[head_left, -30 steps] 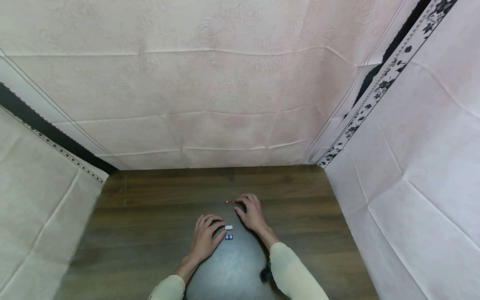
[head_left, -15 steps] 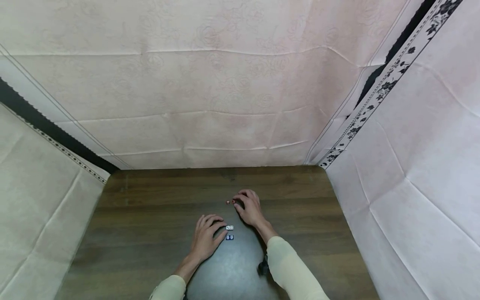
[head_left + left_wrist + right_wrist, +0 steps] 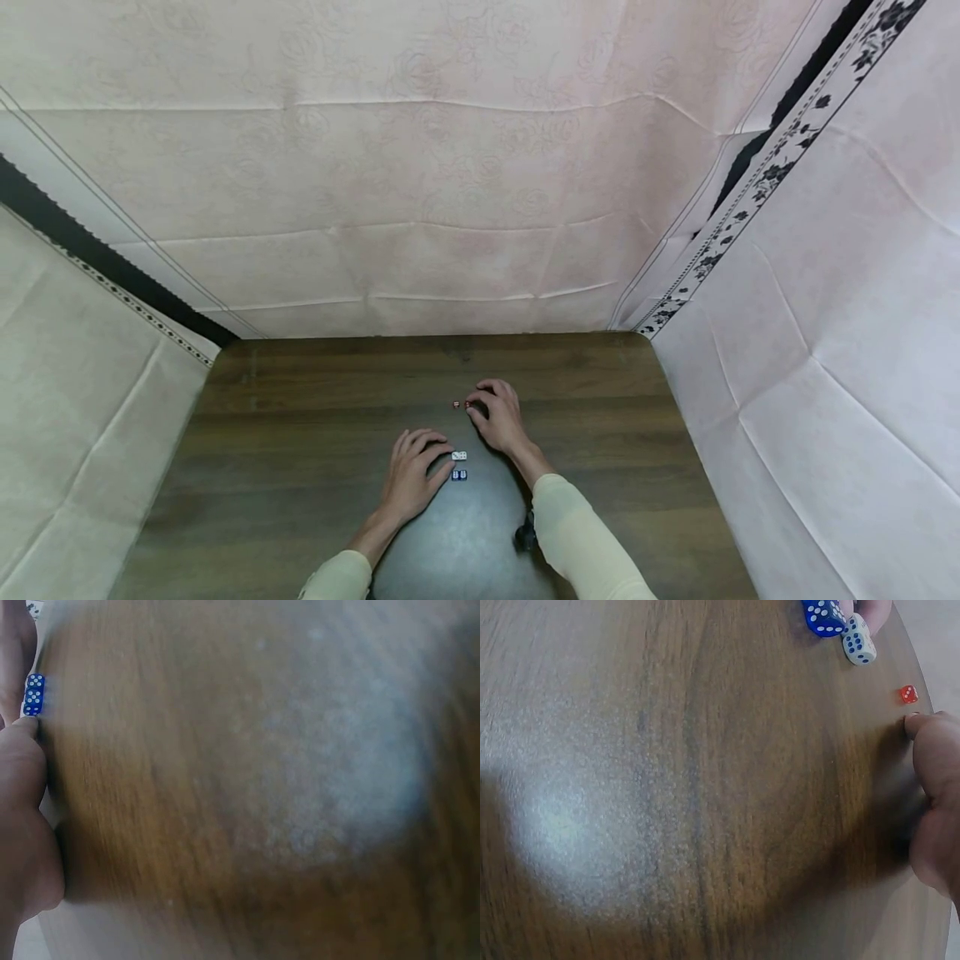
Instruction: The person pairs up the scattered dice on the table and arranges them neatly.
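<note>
My right hand [image 3: 500, 418] is at the far side of the dice, thumb and index finger pinching one small red die [image 3: 467, 404]. Just left of it lies a second red die [image 3: 455, 405]. The right wrist view has one red die [image 3: 909, 694] beyond the thumb tip. Lower and to the left, my left hand [image 3: 411, 471] rests on the table with relaxed fingers, index fingertip at the left end of a pair of white dice [image 3: 459, 456]. Its thumb tip is close to two blue dice [image 3: 459, 475], which sit side by side nearer me; these blue dice [image 3: 34, 694] also show in the left wrist view.
The dice lie on a brown wood-grain table [image 3: 300, 400] with a bright glare near the front. Pale patterned cloth [image 3: 450, 208] hangs behind it and on both sides. A small black object [image 3: 525, 535] is at my right sleeve.
My right hand has moved slightly left, and its thumb and index finger have come together on the nearer red die. The left hand and the other dice have stayed in place.
</note>
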`<action>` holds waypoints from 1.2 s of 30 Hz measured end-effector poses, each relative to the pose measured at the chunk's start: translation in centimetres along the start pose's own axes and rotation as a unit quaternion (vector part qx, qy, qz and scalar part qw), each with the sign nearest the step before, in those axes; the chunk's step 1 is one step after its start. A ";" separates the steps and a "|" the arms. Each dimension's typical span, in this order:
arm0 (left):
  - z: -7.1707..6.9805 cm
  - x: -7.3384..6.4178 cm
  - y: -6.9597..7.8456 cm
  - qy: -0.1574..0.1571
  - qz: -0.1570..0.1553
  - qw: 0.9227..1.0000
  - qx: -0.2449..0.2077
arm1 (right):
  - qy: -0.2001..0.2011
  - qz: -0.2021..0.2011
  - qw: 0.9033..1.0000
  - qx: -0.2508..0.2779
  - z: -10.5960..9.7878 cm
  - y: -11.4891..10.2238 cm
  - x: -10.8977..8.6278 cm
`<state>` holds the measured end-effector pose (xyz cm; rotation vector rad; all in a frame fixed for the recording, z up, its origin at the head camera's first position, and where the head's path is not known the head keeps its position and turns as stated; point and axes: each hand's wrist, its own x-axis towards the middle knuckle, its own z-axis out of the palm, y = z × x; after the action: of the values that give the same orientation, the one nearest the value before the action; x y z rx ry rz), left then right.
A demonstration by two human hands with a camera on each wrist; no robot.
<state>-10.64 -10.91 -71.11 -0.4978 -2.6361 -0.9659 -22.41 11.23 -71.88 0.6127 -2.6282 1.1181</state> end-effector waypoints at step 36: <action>0.7 -0.1 -0.7 0.015 0.009 1.000 -0.003 | -0.082 -0.025 0.996 -0.002 -2.5 -4.1 -4.8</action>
<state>-10.91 -10.93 -72.05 -0.5036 -2.5975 -0.9697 -16.16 11.86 -69.26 0.7970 -2.7336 1.0912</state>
